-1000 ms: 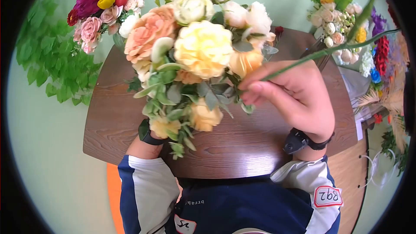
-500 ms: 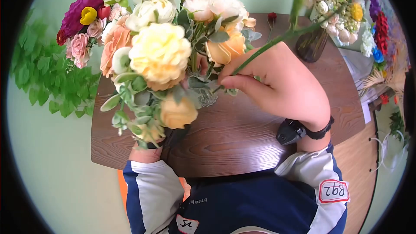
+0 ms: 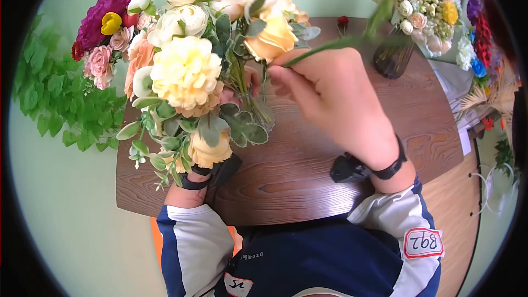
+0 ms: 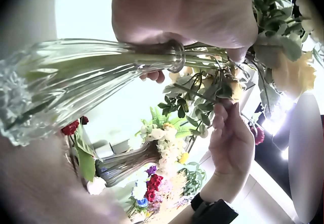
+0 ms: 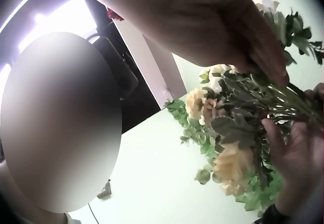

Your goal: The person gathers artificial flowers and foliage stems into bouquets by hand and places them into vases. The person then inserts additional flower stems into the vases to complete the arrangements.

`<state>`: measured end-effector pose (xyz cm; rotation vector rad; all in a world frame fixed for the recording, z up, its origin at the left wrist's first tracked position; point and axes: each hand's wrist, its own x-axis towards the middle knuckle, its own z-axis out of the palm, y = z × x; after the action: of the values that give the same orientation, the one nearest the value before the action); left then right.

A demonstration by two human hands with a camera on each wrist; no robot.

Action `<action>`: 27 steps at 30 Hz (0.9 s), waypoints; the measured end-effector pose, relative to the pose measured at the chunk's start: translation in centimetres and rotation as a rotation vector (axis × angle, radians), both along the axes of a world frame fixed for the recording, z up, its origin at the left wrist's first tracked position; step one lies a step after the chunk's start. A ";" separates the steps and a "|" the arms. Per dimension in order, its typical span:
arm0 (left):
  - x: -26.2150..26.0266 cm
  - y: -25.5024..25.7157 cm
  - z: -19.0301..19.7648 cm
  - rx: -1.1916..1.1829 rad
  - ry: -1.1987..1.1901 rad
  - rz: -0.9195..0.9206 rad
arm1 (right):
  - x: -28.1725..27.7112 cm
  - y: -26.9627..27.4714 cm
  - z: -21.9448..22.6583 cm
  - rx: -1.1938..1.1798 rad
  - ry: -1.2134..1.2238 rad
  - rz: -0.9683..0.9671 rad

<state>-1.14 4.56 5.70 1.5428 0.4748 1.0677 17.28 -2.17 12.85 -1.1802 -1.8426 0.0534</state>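
Observation:
My left hand point(image 4: 185, 14) grips the flower stems at the neck of a clear ribbed glass vase point(image 4: 101, 72); in the head view the blooms hide most of that hand. Above the vase spreads a bouquet of cream, yellow and peach flowers point(image 3: 187, 77) with grey-green leaves. At its right side, my right hand point(image 3: 335, 99) pinches a leafy green flower stem point(image 3: 316, 50) between thumb and fingers. The stem slants up toward the head camera, its leaf blurred. Past the right hand, the left wrist view shows a red bloom point(image 4: 258, 134). The pinching fingertips are close to the bouquet stems.
On the dark wooden table point(image 3: 297, 187), a dark glass vase point(image 3: 391, 60) of white and yellow flowers stands at the back right. A red flower point(image 3: 342, 20) lies near the back edge. Purple and pink flowers point(image 3: 104, 27) stand behind on the left, beside green foliage point(image 3: 60, 77).
The bouquet has shifted left and tilted, showing more of its stems and the vase. My right hand has moved left with the pinched stem, its end now near the bouquet stems.

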 end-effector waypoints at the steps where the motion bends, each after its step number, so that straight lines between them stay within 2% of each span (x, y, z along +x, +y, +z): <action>1: 0.1 0.4 -0.4 -0.067 -0.142 -0.079 | -0.4 0.2 -0.5 0.173 -0.120 -0.056; 2: 0.1 0.8 -1.1 -0.133 -0.286 -0.157 | -0.7 0.3 -0.6 0.171 -0.120 -0.057; 3: -0.7 1.4 -2.6 -0.134 -0.285 -0.158 | -1.0 0.4 -0.6 0.171 -0.100 -0.001; 5: -2.9 2.2 -5.7 0.155 0.183 0.267 | -1.1 0.3 -0.6 0.114 -0.048 0.068; 6: -3.1 2.1 -5.7 0.156 0.182 0.267 | -1.1 0.5 -0.7 0.115 -0.048 0.068; 8: -3.1 1.9 -5.7 0.269 0.380 0.366 | -1.1 1.0 -1.1 0.120 0.100 0.104; 9: -3.2 1.8 -5.7 0.326 0.480 0.414 | -1.1 1.0 -1.0 0.120 0.099 0.103; 11: -3.2 1.7 -5.7 0.440 0.679 0.511 | -1.1 1.0 -0.8 0.089 0.207 0.199; 12: -3.2 1.7 -5.7 0.497 0.779 0.560 | -1.0 1.0 -0.8 0.090 0.206 0.199; 14: -3.3 1.6 -5.7 0.609 0.981 0.657 | -0.7 0.9 -0.7 0.026 0.012 0.170; 15: -3.5 1.8 -6.0 0.610 0.981 0.657 | -0.7 1.0 -0.8 0.027 0.012 0.169; 17: -4.2 2.5 -6.7 1.454 1.764 0.858 | -0.7 1.4 -0.9 0.081 -0.027 0.153; 18: -3.8 2.0 -5.7 1.455 1.764 0.859 | -0.7 1.6 -0.9 0.083 -0.027 0.153; 20: -2.4 0.5 -2.9 1.446 1.534 0.919 | -0.5 1.7 -0.9 0.053 -0.058 0.150; 21: -3.2 1.4 -4.5 1.444 1.535 0.923 | -0.5 1.8 -1.0 0.055 -0.059 0.152; 23: -5.5 3.8 -9.3 1.182 1.831 0.802 | -0.5 1.8 -0.9 0.020 -0.074 0.123; 24: -5.4 4.1 -9.5 1.179 1.829 0.807 | -0.6 2.0 -1.0 0.021 -0.078 0.125; 26: -5.0 4.6 -9.6 1.257 1.493 0.978 | -1.0 2.2 -1.2 0.057 -0.014 0.112; 27: -4.7 4.1 -8.6 1.256 1.490 0.982 | -1.3 2.4 -1.6 0.059 -0.018 0.113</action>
<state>-5.81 8.65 -2.93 3.3279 1.9740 0.5983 15.94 0.19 11.28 -1.0388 -1.9123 0.0526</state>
